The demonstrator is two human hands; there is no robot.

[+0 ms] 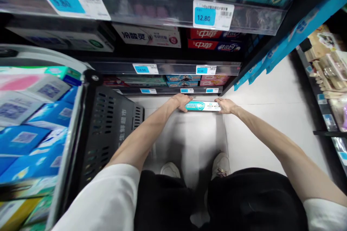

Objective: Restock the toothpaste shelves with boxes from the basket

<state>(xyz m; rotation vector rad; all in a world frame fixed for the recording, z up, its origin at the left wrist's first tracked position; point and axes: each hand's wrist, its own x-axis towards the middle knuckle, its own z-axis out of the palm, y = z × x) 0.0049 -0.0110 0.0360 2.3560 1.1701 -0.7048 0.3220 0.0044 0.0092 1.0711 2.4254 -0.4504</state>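
Observation:
Low down in front of the bottom shelf, a teal and white toothpaste box [203, 106] is held level between my two hands. My left hand [183, 101] grips its left end, fingers wrapped round the edge. At the opposite end, my right hand [226, 105] holds the box with its fingers closed on it. Just beyond the box are the lowest shelf's price tags and stacked boxes, blue ones [183, 78] and pink ones [214, 79].
A grey shopping basket [108, 115] filled with blue and white packets [24, 139] stands at my left. Shelves hold red toothpaste boxes [203, 44] and white ones [151, 38]. Blue strips [287, 39] hang on the shelf's right side. Another rack [311, 90] stands across the aisle at right.

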